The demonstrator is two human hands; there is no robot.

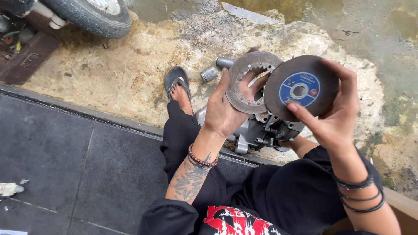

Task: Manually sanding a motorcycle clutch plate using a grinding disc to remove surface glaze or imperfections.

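Dark floor tiles (pixel 65 156) are seen at 8 o'clock, with a metal drain strip (pixel 87 114) along their edge. Past the strip, rough pale ground (pixel 130 74) is spread out, and a tyre (pixel 93 15) is seen at 11 o'clock. A grey toothed ring plate (pixel 244 72) is gripped in the left hand (pixel 224 111), near the middle. Just beside it, at 2 o'clock, a dark round cutting disc (pixel 320 80) with a blue middle label is pinched by the right hand (pixel 335 119). The two round parts overlap. A grey metal engine part (pixel 257 132) is seen below them. Open room is left toward 1 o'clock.
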